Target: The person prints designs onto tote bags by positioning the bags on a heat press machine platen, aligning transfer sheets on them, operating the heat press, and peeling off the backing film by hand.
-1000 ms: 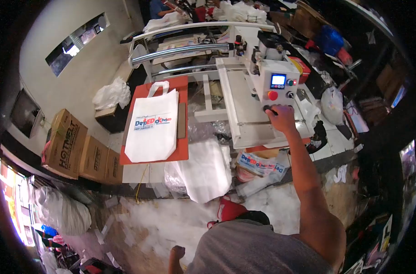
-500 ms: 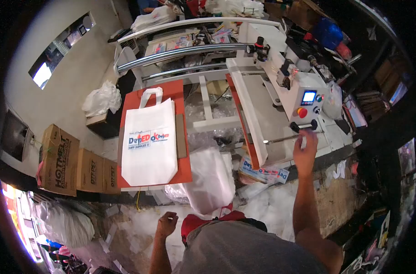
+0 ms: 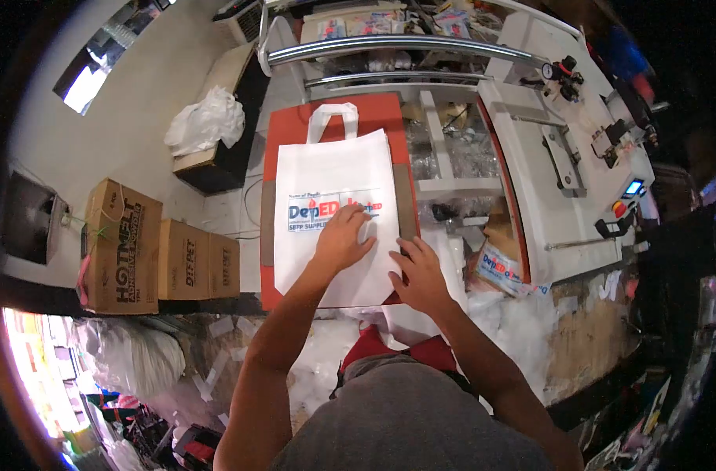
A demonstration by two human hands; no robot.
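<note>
A white tote bag (image 3: pixel 326 169) with a blue and red "DepED" print lies flat on a red press bed (image 3: pixel 283 129), its handle loop toward the far side. My left hand (image 3: pixel 344 239) rests on the bag over the right part of the print, fingers extended and covering some of the letters. Beside the bag's lower right edge is my right hand (image 3: pixel 419 271), its fingers apart and slightly bent. Whether its fingertips touch the bag I cannot tell. Neither hand grips anything.
To the right stands the white heat press head (image 3: pixel 531 157) with a lit control panel (image 3: pixel 633 188). Metal rails (image 3: pixel 397 49) cross behind the bed. Cardboard boxes (image 3: pixel 126 243) stand at left, near a white plastic bundle (image 3: pixel 208 122). A printed bag (image 3: pixel 495 263) lies low at right.
My right hand has left the control panel's handle and come to the bag's right edge. My left hand has risen from beside my body onto the print. The view has shifted left.
</note>
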